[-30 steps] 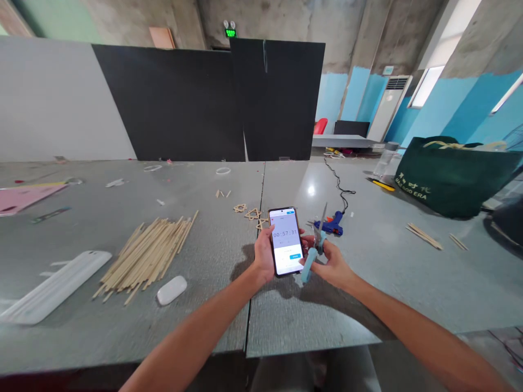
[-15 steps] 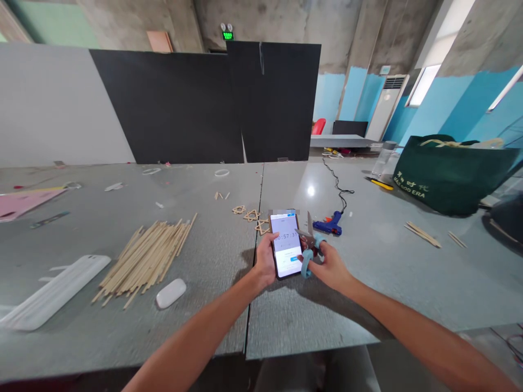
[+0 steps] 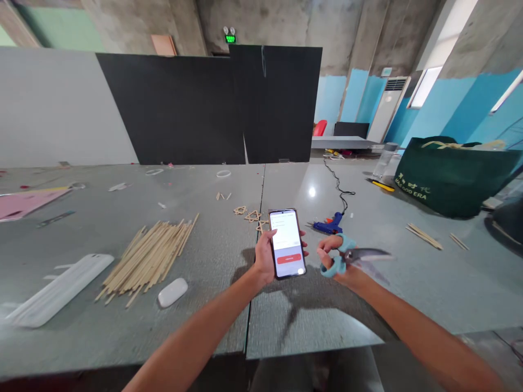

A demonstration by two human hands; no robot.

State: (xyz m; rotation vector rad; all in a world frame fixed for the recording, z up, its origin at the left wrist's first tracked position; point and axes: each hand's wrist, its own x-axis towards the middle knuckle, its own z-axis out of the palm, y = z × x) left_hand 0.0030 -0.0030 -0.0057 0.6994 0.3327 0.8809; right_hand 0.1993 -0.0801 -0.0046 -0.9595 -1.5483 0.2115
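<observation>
One left hand (image 3: pixel 266 256), one right hand (image 3: pixel 327 246), one phone (image 3: pixel 288 234) and one pair of scissors (image 3: pixel 368 255) over a bench (image 3: pixel 208 326) bearing one blue glue gun (image 3: pixel 330 224) and three wooden stars (image 3: pixel 253 216), the third partly hidden. Three short stick pieces (image 3: pixel 218 196) make a set; the large stick pile (image 3: pixel 149 258) is too dense to number, as are two small stick clusters (image 3: pixel 425 237). Also counted: two white rings (image 3: pixel 223 176), one rounded white case (image 3: pixel 172 292), one long white object (image 3: pixel 61 288), one pink sheet (image 3: pixel 30 204), one yellow-and-black cutter (image 3: pixel 382 185), one clear bottle (image 3: pixel 385 160) and one green bag (image 3: pixel 453 177). One lit exit sign (image 3: pixel 230 39) and two lamps (image 3: pixel 226 30) show in the background.
</observation>
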